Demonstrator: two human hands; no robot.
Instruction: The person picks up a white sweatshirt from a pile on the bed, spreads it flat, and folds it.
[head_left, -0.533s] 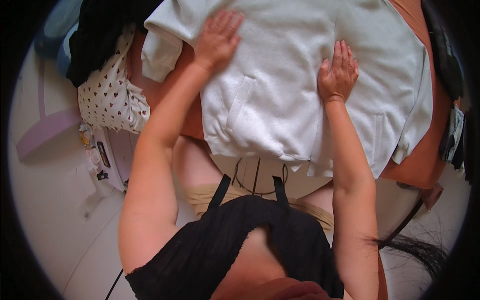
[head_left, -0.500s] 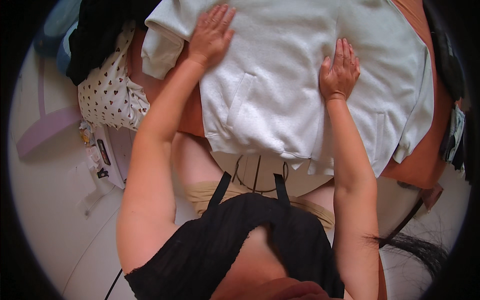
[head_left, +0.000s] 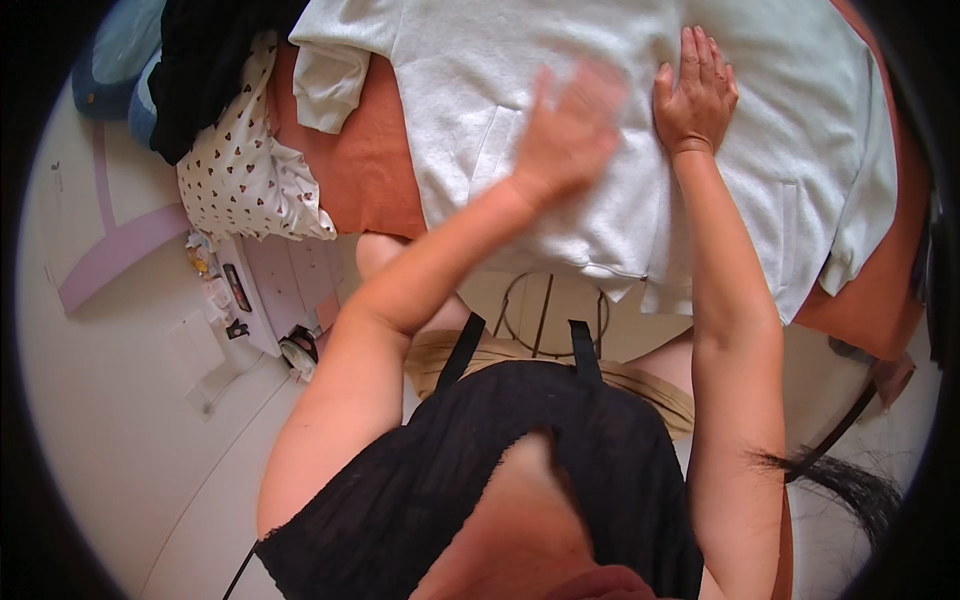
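Observation:
A light grey jacket point(head_left: 450, 90) with a front opening and slanted pockets lies spread over an orange-brown cloth point(head_left: 375, 170). My left hand point(head_left: 575, 125) is over the jacket's middle, right of the left pocket; motion smears its fingers, though the thumb stands apart. Whether it touches the fabric I cannot tell. My right hand point(head_left: 697, 95) lies flat on the jacket's right half, fingers stretched upward, holding nothing. The left sleeve is bent, its cuff resting on the orange-brown cloth. The jacket's top runs out of view.
At the far left lie a white patterned cloth point(head_left: 235, 175), a black garment point(head_left: 205, 75) and a blue rounded thing point(head_left: 115, 50). Below them stands a pale purple cabinet point(head_left: 285, 275) with small items on it. A round-framed metal stand point(head_left: 540, 310) shows under the jacket's hem.
My left hand has left the jacket's upper left and swept right and down toward its middle. My right hand stays flat on the fabric. The whole view has shifted slightly.

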